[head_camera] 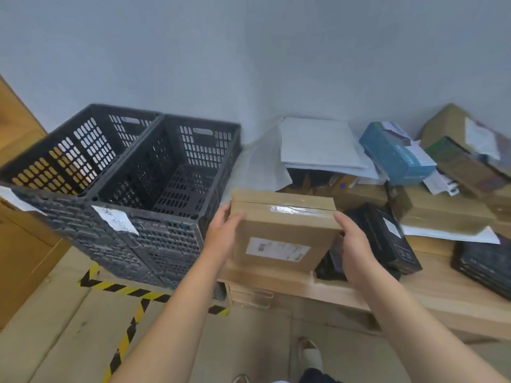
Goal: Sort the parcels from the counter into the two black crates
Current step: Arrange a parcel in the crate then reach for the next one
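Note:
A flat brown cardboard parcel with clear tape and a white label is held over the counter's left end. My left hand grips its left edge and my right hand grips its right edge. Two black perforated crates stand side by side to the left, the right crate close to the parcel and the left crate beyond it. Both crates look empty inside, and each has a white paper label on its front.
The wooden counter carries a pile of parcels: white mailers, a blue box, brown boxes, black packages. Yellow-black tape marks the floor below the crates. A wooden panel stands at left.

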